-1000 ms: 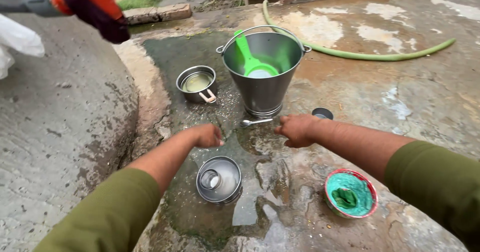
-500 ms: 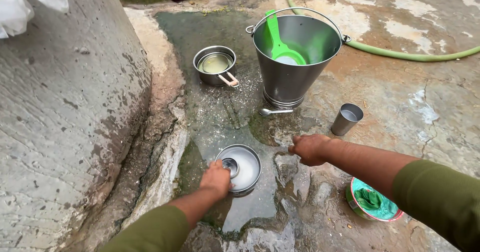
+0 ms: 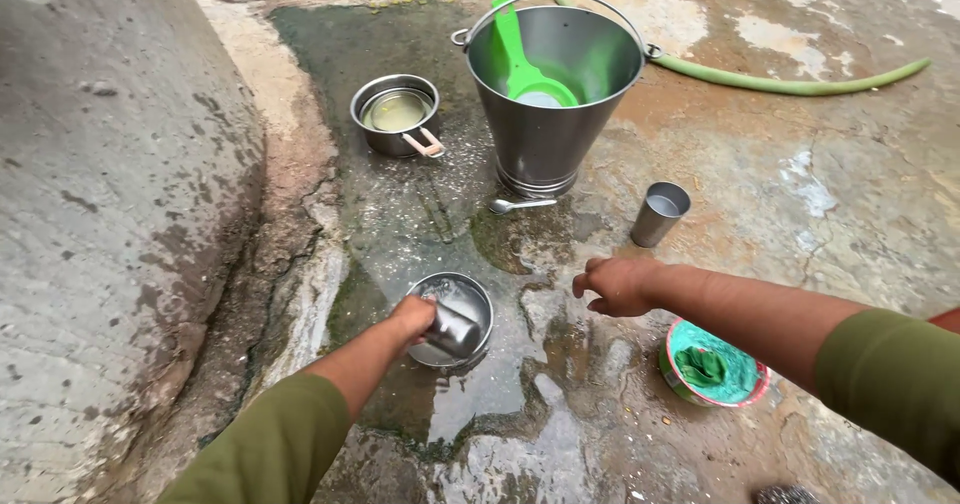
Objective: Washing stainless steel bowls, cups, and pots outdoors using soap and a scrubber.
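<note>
Left hand [image 3: 412, 316] has its fingers wrapped round a small steel cup [image 3: 452, 332], held tipped on its side over a shallow steel bowl [image 3: 455, 299] at about 6 o'clock in the frame. Cup's long axis runs roughly 10-to-4 o'clock; which end is the mouth I can't tell, since the hand covers the 10 o'clock end. Cup sits inside the bowl's rim outline; can't tell whether it touches the bowl.

Right hand [image 3: 618, 284] hovers at 3 o'clock of the bowl, fingers loosely curled, palm down, holding nothing, above wet concrete floor [image 3: 860, 194].

Around:
- Steel bucket [image 3: 552, 94] at 12 o'clock, upright, green plastic ladle [image 3: 520, 59] standing in it, handle toward 11 o'clock.
- Small steel saucepan [image 3: 397, 114] at 11 o'clock, its handle pointing to 4 o'clock.
- Spoon [image 3: 518, 205] lying just below the bucket base, long axis near 9-to-3, bowl end at 9.
- Upright steel tumbler [image 3: 660, 214] at 1 o'clock of the right hand.
- Red-rimmed dish with green scrubber [image 3: 712, 366] under the right forearm, at 4 o'clock.
- Green hose [image 3: 800, 86] along the top right.
</note>
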